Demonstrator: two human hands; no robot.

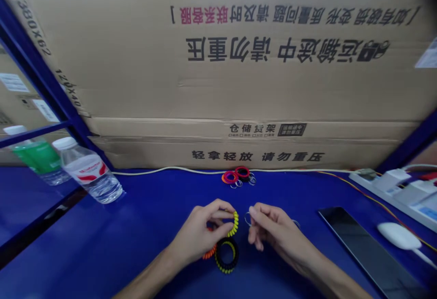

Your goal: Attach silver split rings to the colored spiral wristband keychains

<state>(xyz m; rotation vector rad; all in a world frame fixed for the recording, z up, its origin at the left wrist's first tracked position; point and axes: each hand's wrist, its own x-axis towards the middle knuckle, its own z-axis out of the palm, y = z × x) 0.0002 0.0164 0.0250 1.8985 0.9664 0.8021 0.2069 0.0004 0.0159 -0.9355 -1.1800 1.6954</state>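
My left hand [201, 233] is closed on a yellow spiral coil band [234, 224], pinched between thumb and fingers just above the blue table [143, 226]. My right hand [273, 228] pinches a small metal key ring [247, 218] right next to the yellow coil. Below my left hand lie a black-and-yellow coil band [226, 255] and an orange coil band [209, 253], partly hidden by the hand. Farther back, near the cardboard, rest a pink-orange coil [229, 178] and a red-black coil [242, 172] with metal rings [251, 180].
Large cardboard boxes [218, 85] stand along the back. Two water bottles [88, 171] lie at the left by a blue shelf frame [37, 80]. At the right are a dark phone [362, 244], a white mouse [398, 236] and a power strip [392, 187].
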